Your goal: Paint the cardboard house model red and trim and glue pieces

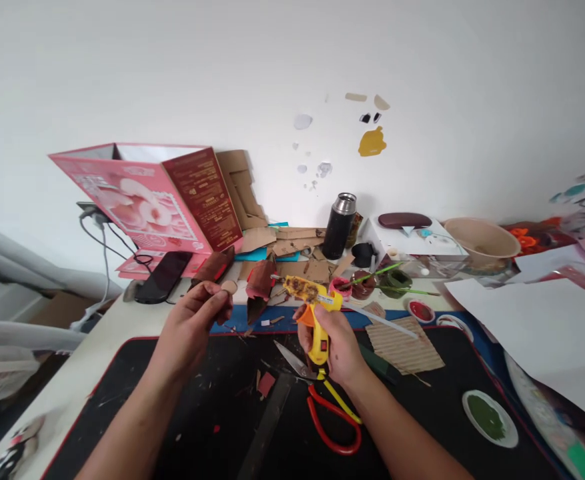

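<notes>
Between thumb and fingers, my left hand [196,313] pinches a small round cardboard disc [229,287]. My right hand [336,340] is wrapped round the handle of a yellow hot glue gun [318,333], its fingers by the orange trigger. The nozzle points left toward the disc, with a gap between them. A clear glue stick [385,319] sticks out of the gun's back end. Behind the hands lie brown-painted cardboard pieces [261,281]. Below the gun, scissors [335,427] with a red and a yellow handle rest on the black mat [192,413].
A pink box [147,207] and a phone [163,277] are at the back left. A black thermos [339,227] stands by the wall near cardboard scraps and paint jars [395,283]. On the right are corrugated cardboard [406,343], a green paint lid [489,419] and a bowl [482,243].
</notes>
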The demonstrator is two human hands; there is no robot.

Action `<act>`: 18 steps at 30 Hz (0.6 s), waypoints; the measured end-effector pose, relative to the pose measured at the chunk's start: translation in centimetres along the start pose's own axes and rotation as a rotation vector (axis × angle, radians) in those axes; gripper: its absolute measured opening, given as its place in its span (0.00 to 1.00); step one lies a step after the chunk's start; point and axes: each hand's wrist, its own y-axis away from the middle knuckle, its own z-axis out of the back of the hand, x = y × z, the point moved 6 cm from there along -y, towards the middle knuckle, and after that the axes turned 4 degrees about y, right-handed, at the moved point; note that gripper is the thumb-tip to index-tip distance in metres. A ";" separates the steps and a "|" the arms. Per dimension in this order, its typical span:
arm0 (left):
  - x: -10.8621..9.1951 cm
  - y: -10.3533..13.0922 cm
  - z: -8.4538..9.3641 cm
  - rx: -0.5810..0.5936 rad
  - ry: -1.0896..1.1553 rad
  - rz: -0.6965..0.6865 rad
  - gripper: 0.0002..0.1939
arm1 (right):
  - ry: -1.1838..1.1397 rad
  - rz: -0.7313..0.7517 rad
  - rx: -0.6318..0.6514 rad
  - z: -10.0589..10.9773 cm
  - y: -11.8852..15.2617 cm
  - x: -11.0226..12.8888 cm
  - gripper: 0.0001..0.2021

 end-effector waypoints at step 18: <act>2.6 0.3 -0.7 -0.060 -0.204 -0.083 0.26 | -0.048 -0.110 0.059 -0.7 0.5 -1.5 0.31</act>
